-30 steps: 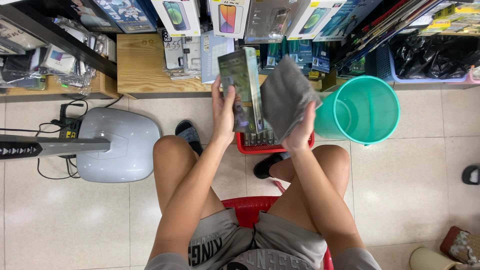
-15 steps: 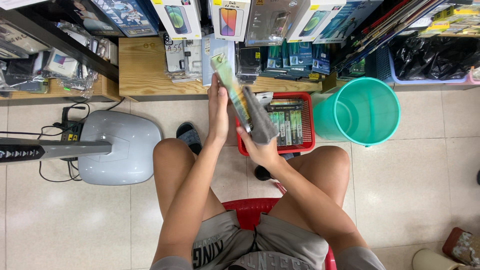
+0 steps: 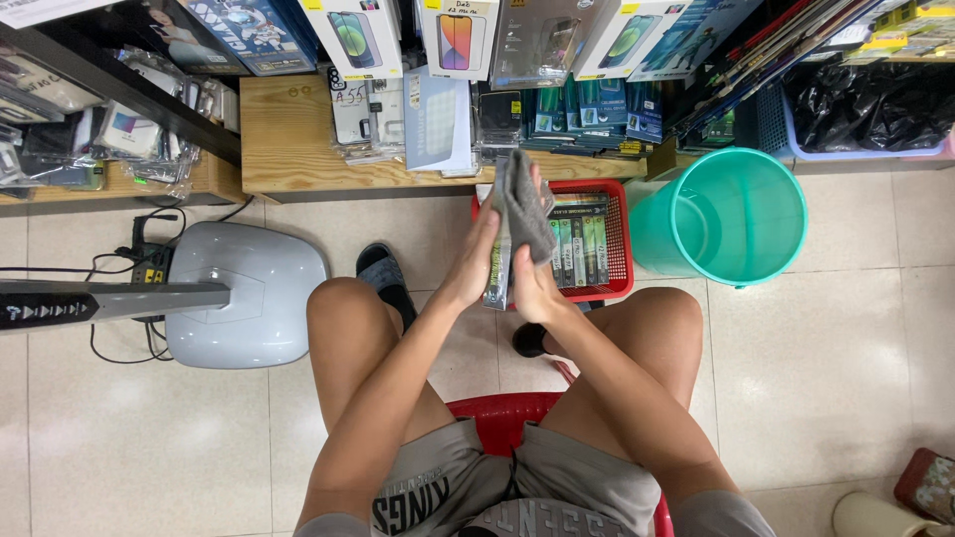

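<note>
Fingers of left hand (image 3: 476, 261) flat against slim boxed package (image 3: 497, 268), held edge-up over red basket (image 3: 622, 261). Right hand (image 3: 529, 280) pinches grey cloth (image 3: 524, 204) against it. Package probably light, stiff, slick; best held by edges. Cloth soft, limp.

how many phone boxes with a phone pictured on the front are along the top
4 phone boxes: green phone box at left, colourful-screen box beside it, clear-fronted box next, green-screen box at right. More may be hidden past the frame edge.

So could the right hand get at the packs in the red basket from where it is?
Probably yes: the right hand hovers just above the red basket, nothing between it and the packs, though it holds a grey cloth.
</note>
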